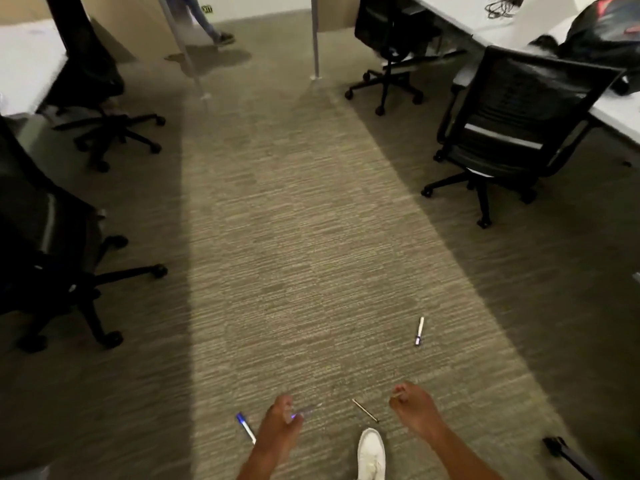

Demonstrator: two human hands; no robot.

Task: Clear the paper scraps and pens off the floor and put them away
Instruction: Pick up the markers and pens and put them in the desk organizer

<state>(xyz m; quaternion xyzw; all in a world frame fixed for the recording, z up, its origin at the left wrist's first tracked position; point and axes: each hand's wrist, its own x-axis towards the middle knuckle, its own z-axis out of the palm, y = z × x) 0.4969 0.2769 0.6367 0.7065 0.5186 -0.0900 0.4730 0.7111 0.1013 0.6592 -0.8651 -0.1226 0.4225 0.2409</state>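
Note:
My left hand (282,419) is low over the carpet, fingers closed on a clear pen (306,409) with a blue end. A white pen with a blue cap (246,427) lies on the floor just left of that hand. A thin tan pencil-like stick (365,410) lies between my hands. My right hand (414,405) hovers to its right, fingertips pinched together on something small that I cannot make out. Another white pen (419,331) lies farther ahead on the right. No paper scraps are in view.
My white shoe (371,453) stands between my arms. Black office chairs flank the carpeted aisle: left (52,258), far left (100,109), right (512,133), far right (388,46). White desks sit at both sides, a black bag (602,32) on the right one. A person's leg (211,26) is far ahead.

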